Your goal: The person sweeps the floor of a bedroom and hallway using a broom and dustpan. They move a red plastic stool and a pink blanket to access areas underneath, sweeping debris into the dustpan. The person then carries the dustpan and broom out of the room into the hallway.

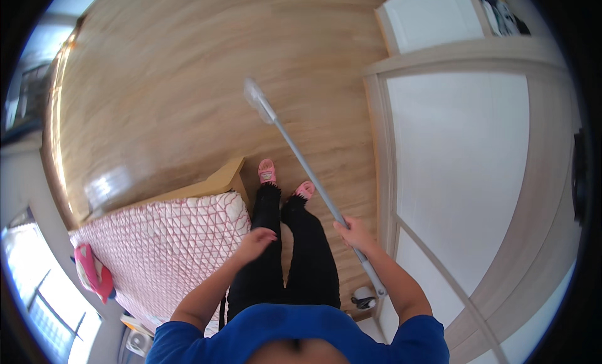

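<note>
Bare left hand (256, 241): raised over the bed's edge, apparently empty; blurred, so we cannot tell how closed its fingers are.
Bare right hand (355, 232): wrapped round the long grey tubular pole (309, 169), short of its near end.
Pink-and-white quilted bedspread (169, 232): left; yellowish wooden frame corner (227, 178) farther on, beside pink slippers (267, 171).
Whitish, translucent-looking pole head (256, 95): far, over brown wood-grain floor (188, 69); contact unclear.
Pole handling: we judge two hands steadier; we'd swing clear of the corner.
</note>
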The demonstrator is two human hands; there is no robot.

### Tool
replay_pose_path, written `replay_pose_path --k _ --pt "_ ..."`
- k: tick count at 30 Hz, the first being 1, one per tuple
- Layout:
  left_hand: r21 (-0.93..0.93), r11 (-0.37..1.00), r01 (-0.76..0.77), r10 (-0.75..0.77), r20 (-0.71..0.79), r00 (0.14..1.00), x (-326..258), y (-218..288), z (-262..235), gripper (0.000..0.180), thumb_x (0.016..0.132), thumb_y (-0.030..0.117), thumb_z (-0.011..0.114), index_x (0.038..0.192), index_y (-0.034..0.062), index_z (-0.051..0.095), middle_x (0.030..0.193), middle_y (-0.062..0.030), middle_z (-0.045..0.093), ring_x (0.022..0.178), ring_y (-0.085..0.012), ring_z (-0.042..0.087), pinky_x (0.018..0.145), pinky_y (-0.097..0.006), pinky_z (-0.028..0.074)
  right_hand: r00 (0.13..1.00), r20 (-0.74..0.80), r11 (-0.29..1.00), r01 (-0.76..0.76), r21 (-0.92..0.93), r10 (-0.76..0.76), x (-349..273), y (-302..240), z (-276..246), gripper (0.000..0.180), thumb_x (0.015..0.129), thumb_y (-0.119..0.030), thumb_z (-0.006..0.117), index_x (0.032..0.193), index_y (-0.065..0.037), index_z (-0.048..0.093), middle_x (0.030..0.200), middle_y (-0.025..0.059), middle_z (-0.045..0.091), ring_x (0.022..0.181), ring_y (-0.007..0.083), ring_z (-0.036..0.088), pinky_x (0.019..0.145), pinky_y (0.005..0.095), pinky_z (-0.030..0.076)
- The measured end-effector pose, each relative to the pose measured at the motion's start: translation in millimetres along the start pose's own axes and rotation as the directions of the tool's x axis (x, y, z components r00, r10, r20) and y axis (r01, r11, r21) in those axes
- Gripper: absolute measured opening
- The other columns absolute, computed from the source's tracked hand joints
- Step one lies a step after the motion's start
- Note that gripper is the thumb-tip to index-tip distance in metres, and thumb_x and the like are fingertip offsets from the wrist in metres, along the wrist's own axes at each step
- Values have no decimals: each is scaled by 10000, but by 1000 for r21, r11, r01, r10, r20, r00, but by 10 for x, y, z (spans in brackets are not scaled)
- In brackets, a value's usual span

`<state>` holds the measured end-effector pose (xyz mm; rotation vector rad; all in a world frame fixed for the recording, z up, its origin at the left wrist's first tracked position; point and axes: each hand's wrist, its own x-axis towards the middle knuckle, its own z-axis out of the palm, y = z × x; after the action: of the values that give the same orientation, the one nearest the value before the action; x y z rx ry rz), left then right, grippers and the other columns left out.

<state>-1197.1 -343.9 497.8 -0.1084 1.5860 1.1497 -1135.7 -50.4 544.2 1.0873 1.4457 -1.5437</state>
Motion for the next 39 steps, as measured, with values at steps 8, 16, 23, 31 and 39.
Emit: replay_pose_path --k 8,16,23,31,39 --pt "166 984 -70 -104 840 533 -294 299 1780 298 874 245 455 1034 3 523 880 -85 596 810 -133 570 760 -248 437 930 -354 965 -5 263 101 -817 1663 165 66 794 -42 458 840 -4 484 575 44 503 449 121 502 396 261 394" --pt "523 756 393 -620 764 176 -737 135 2589 448 881 400 387 1149 42 421 877 -127 565 791 -201 565 704 -307 475 788 -383 739 -132 660 482 -1036 2759 405 83 760 -94 484 747 -14 466 541 71 486 408 145 453 360 276 343" --pt "190 563 805 -706 618 347 -546 -293 2763 273 881 231 433 1110 108 352 749 -75 481 559 -170 523 474 -315 467 671 -422 410 189 892 609 -267 3476 510 98 754 -72 435 666 -32 446 508 72 435 392 171 428 340 291 325" --pt "-98 511 854 -640 620 454 424 -294 2203 250 853 138 478 1093 146 407 653 -14 417 497 -95 405 432 -214 355 915 -92 -319 230 919 394 1129 3298 349 133 823 -75 334 705 -28 372 579 102 405 446 185 418 386 317 374" --pt "-236 752 615 -563 254 786 -135 816 778 348 873 134 433 1213 151 359 658 -30 415 497 -101 382 453 -231 342 994 112 -177 -107 978 18 1381 961 972 73 838 -105 382 850 -46 341 556 115 411 418 237 453 400 380 426"
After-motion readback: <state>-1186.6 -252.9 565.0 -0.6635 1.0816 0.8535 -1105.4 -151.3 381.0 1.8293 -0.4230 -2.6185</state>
